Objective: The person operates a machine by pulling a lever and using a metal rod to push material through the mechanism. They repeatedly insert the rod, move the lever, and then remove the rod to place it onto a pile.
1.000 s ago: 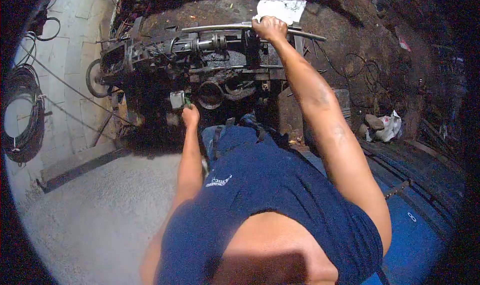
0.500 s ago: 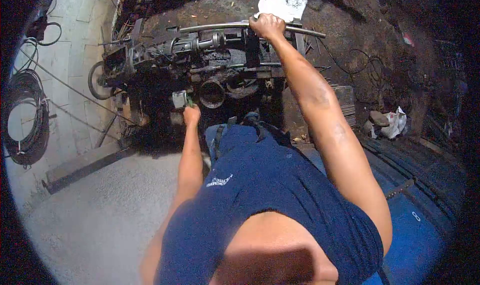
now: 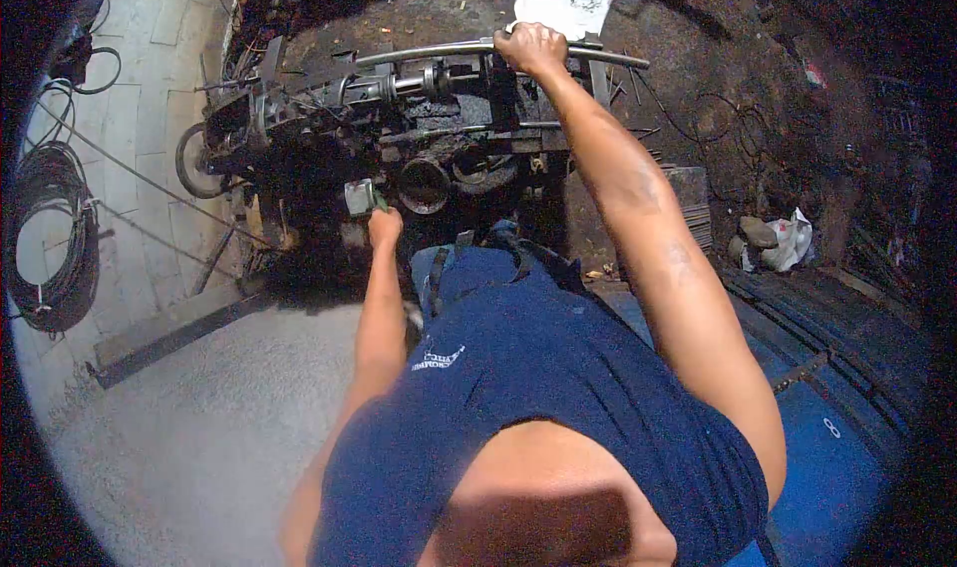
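My right hand (image 3: 531,49) is closed around a long, slightly bent metal rod (image 3: 429,52) that lies across the far side of a dark, greasy machine (image 3: 299,109). My left hand (image 3: 385,228) is lower down, at the machine's near side, its fingers closed on a small green handle (image 3: 379,201). That handle sits right beside a square, pale-faced box (image 3: 359,197). A round, open metal drum or pipe end (image 3: 424,186) shows just right of the box. Behind my right hand lies a white sheet (image 3: 564,13).
Coiled black cable (image 3: 50,233) lies on the pale floor at left, with a loose cable running toward the machine. A wheel (image 3: 194,158) stands at the machine's left end. To the right are a stack of plates (image 3: 688,193), a stone (image 3: 758,232) and a white bag (image 3: 791,243).
My right hand and the rod have shifted very slightly. My left hand stays at the green handle.
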`<move>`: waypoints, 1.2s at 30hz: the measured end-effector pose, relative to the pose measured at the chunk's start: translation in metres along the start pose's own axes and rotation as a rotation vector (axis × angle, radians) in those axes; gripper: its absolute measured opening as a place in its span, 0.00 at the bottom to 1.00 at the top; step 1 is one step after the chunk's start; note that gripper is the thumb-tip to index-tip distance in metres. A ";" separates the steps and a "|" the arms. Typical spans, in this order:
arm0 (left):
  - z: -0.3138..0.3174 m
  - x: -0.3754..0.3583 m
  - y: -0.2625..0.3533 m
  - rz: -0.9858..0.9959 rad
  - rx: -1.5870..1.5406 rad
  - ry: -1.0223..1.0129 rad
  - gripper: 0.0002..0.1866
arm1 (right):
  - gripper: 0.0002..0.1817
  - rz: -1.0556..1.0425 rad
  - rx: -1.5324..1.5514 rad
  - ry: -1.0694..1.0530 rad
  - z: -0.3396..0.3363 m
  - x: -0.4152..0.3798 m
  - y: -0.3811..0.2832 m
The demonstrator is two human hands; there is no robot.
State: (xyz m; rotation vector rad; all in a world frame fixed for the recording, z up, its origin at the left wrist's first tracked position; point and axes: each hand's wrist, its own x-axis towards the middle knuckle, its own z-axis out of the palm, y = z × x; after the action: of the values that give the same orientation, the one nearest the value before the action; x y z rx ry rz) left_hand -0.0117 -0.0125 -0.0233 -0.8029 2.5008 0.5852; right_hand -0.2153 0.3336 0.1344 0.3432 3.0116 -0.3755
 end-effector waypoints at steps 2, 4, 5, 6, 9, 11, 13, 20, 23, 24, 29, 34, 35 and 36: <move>-0.003 -0.002 0.002 0.003 -0.002 -0.014 0.22 | 0.31 -0.009 0.001 0.016 0.000 -0.001 -0.001; -0.004 -0.002 0.002 0.004 -0.003 -0.027 0.22 | 0.31 -0.004 0.002 0.008 0.000 0.001 -0.001; -0.003 -0.001 0.002 -0.001 -0.003 -0.012 0.22 | 0.31 0.004 0.002 -0.001 0.001 0.001 -0.001; 0.000 0.000 0.000 -0.005 -0.003 0.002 0.22 | 0.31 0.004 0.000 -0.003 0.001 0.001 0.000; 0.004 0.004 -0.003 0.030 -0.003 0.011 0.22 | 0.31 0.009 -0.014 0.009 0.001 -0.001 0.002; 0.002 0.002 -0.003 0.041 0.001 0.015 0.22 | 0.31 0.004 -0.006 -0.005 -0.002 -0.003 0.002; 0.003 -0.002 -0.002 0.053 0.007 0.015 0.22 | 0.30 -0.021 -0.005 0.049 0.003 -0.002 0.004; 0.020 0.017 -0.020 -0.009 0.100 -0.131 0.18 | 0.29 -0.074 -0.015 0.168 0.011 0.001 0.004; 0.089 0.097 -0.098 0.155 0.109 -0.327 0.16 | 0.26 0.015 0.026 0.005 0.001 0.000 -0.004; 0.115 0.127 -0.126 0.227 0.103 -0.399 0.15 | 0.26 0.042 0.016 -0.005 0.009 0.000 0.001; 0.082 0.055 -0.061 0.096 0.244 -0.291 0.16 | 0.21 -0.258 0.461 0.914 0.033 -0.061 0.018; 0.054 0.020 -0.013 0.117 0.589 -0.360 0.24 | 0.16 0.299 0.613 0.331 0.161 -0.182 0.092; 0.049 0.013 -0.007 0.094 0.588 -0.351 0.24 | 0.16 0.426 0.444 0.295 0.190 -0.194 0.107; 0.041 0.005 0.000 0.153 0.568 -0.357 0.25 | 0.16 0.481 0.427 0.171 0.183 -0.191 0.111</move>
State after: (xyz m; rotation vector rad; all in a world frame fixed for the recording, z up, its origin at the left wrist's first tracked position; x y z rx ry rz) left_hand -0.0043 0.0064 -0.0590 -0.2653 2.2277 0.0367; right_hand 0.0067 0.3522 -0.0466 1.1511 2.8378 -0.9742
